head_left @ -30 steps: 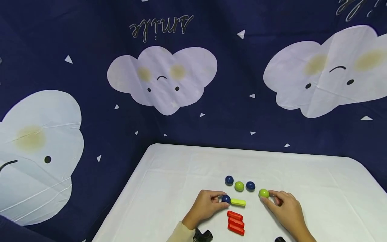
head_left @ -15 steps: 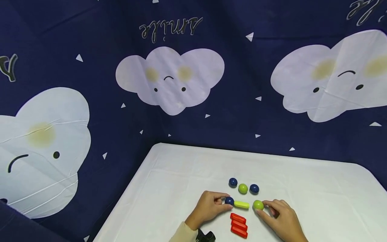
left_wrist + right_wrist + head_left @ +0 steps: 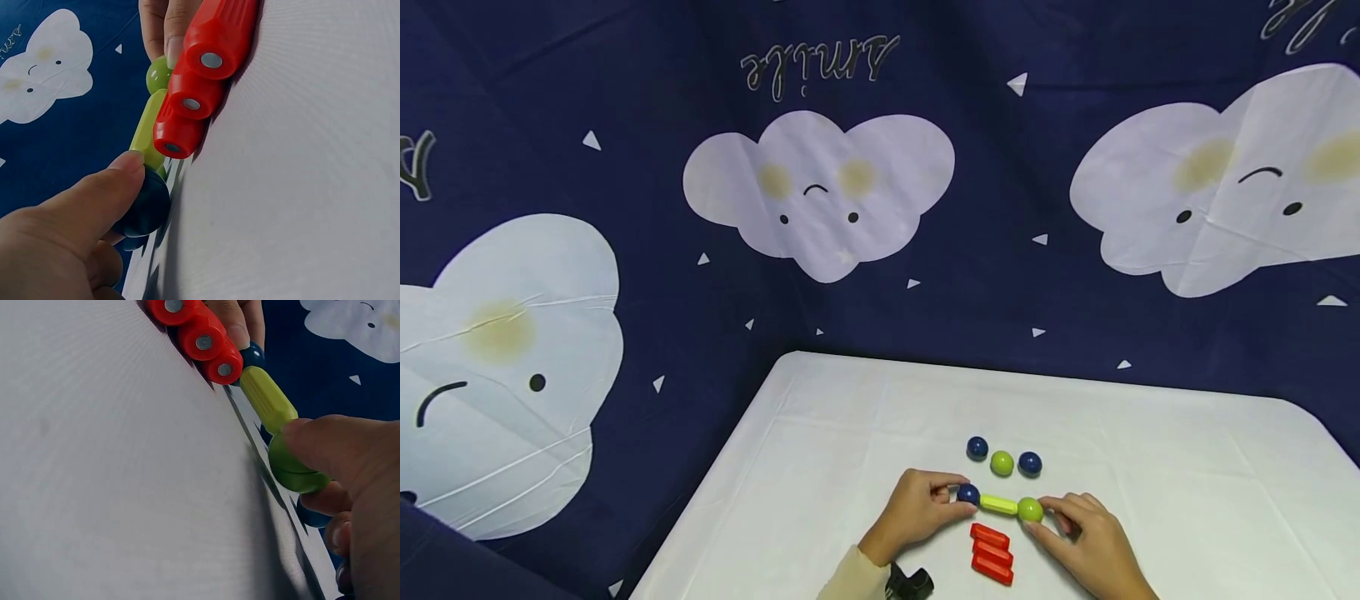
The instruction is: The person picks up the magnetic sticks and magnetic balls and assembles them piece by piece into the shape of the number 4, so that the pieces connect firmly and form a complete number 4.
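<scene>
From here I see a person working with both hands at a white bench (image 3: pixel 865 408), low in the frame and right of centre. The left hand (image 3: pixel 913 508) pinches a dark blue ball (image 3: pixel 967 495) between thumb and fingers; the right hand (image 3: pixel 1086 537) pinches a green ball (image 3: pixel 1030 509) the same way. Between those two balls lies a yellow-green bar (image 3: pixel 998 504), its left end against the blue one and its right end against the green, so the three make one line at the lower middle right of the head view. In the left wrist view, the left thumb tip reaches the joint of ball and bar.

Just below that line in the head view, three red bars (image 3: pixel 992 553) lie side by side, touching and a little staggered; the wrist views show a round silvery disc in the end of each. Above the line sits a loose row: a blue ball (image 3: pixel 977 448) at the left, a lime ball (image 3: pixel 1002 463) in the middle and another blue ball (image 3: pixel 1030 464) at the right, close beside one another.

A pale sleeve (image 3: pixel 853 577) and a black object (image 3: pixel 910 583) show by the left wrist, at the bottom edge. Behind hangs a navy cloth (image 3: pixel 985 208) with upside-down clouds (image 3: pixel 816 167) and lettering (image 3: pixel 820 67) across the upper frame.
</scene>
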`<state>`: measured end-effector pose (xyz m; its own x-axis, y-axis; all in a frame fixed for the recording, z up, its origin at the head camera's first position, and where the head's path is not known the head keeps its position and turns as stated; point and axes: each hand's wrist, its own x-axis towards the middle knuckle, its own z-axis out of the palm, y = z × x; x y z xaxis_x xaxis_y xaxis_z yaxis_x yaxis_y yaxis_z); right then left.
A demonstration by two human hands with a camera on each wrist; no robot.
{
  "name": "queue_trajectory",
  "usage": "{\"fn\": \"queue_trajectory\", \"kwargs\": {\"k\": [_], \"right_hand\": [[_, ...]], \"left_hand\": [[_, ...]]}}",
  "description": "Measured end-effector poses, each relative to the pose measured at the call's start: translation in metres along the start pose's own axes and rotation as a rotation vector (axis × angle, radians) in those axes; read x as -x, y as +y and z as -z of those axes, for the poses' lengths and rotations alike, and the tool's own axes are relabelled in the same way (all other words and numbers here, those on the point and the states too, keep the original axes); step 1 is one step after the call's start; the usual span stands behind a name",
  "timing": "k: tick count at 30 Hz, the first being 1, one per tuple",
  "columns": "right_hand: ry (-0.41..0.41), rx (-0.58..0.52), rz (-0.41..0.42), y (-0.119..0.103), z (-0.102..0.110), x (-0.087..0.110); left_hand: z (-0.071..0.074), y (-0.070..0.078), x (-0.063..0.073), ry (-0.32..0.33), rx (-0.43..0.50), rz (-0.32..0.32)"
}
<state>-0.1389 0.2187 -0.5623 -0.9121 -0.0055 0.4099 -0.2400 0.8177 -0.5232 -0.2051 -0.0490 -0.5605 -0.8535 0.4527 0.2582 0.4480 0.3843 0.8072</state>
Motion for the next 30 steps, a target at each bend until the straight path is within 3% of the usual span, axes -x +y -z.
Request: {"fn": "queue_trajectory", "kwargs": {"k": [14,21,25,28,30], "right_hand": [[0.003,0.001,0.027,0.005,0.001,0.001],[0.035,-0.019,0.059,0.005,-0.002,0.001],[0.041,-0.026,0.079,0.004,-0.002,0.0],[0.038,-0.025,0.081,0.003,0.0,0.0],[0.031,-0.017,0.075,0.003,0.001,0.0]], "left_hand": [[-0.001,0.001,-0.001,-0.003,-0.016,-0.019],[0.011,0.012,0.0,0.01,0.037,-0.053],[0.017,0.022,0.005,-0.083,0.082,-0.033],[0.015,0.024,0.01,-0.185,0.053,0.006],[0.013,0.024,0.012,-0.219,0.015,0.022]]}}
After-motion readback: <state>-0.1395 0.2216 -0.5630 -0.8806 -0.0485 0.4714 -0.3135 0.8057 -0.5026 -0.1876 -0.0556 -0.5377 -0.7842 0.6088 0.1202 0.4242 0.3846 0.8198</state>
